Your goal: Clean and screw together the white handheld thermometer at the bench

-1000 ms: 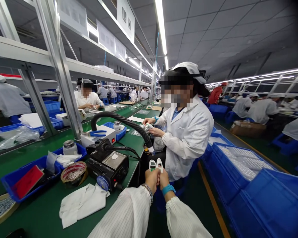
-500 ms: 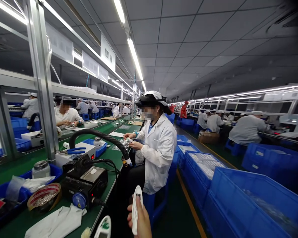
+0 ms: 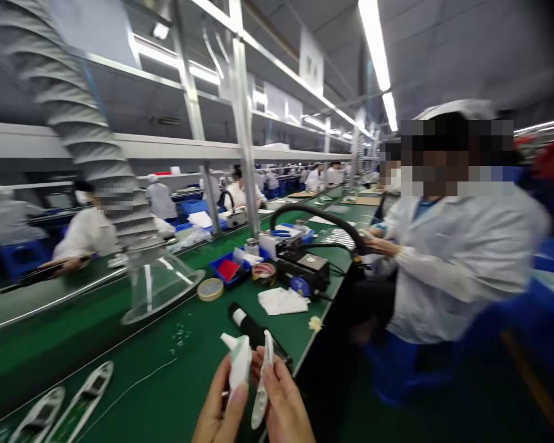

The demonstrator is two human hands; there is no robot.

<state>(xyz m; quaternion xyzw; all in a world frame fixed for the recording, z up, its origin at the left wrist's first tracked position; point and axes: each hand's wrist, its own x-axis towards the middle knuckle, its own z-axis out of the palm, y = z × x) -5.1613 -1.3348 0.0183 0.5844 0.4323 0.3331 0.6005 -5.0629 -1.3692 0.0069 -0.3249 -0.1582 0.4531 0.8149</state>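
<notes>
My left hand (image 3: 224, 400) grips a white plastic device housing (image 3: 240, 363) with a bit of green on it, thumb along its side. In my right hand (image 3: 283, 397) is a slim white half shell (image 3: 262, 394), held nearly upright between thumb and fingers. The two parts face each other with a narrow gap between them. Just beyond, a black cylindrical tool (image 3: 246, 323) with a white band lies on the green bench (image 3: 166, 381). At the lower left rest two long white housings, one with a green board (image 3: 80, 403) inside, the other housing (image 3: 39, 415) beside it.
A clear extraction hood (image 3: 159, 286) hangs low at left. Farther along stand a tape roll (image 3: 210, 289), a blue tray (image 3: 230, 271), a black soldering station (image 3: 304, 267) and a white cloth (image 3: 282, 301). A co-worker in a white coat (image 3: 461, 258) sits at right.
The view has swung left and down to the bench. My left hand has come into view, and the housing with green and the shell are now close together.
</notes>
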